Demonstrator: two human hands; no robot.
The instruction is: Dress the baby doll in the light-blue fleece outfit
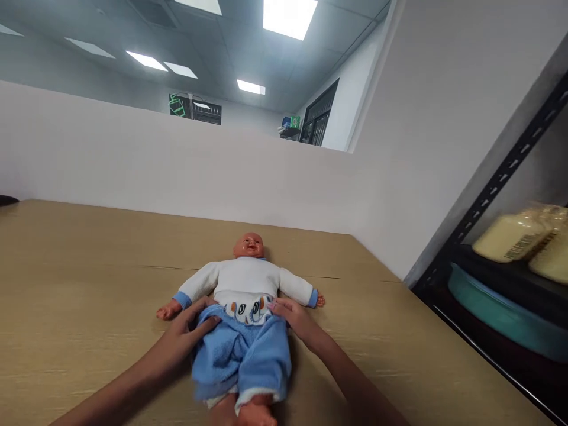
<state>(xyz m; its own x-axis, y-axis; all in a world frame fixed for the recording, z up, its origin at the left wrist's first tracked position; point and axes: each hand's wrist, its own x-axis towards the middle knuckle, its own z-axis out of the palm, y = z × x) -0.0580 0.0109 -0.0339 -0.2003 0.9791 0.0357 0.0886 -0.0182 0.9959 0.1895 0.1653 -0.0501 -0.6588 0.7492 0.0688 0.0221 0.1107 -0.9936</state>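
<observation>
A baby doll lies on its back on the table, head toward the wall and feet toward me. It wears a white long-sleeved top with blue cuffs and an eye pattern near the hem. Blue fleece pants cover its legs, with the bare feet showing below. My left hand is closed on the pants' waist at the left, thumb in front. My right hand pinches the waist edge on the right side, by the hem of the top. Some fingertips are hidden in the cloth.
The wooden table meets a low white wall at the back. On the right, a dark metal shelf holds a teal basin and yellowish wrapped packs.
</observation>
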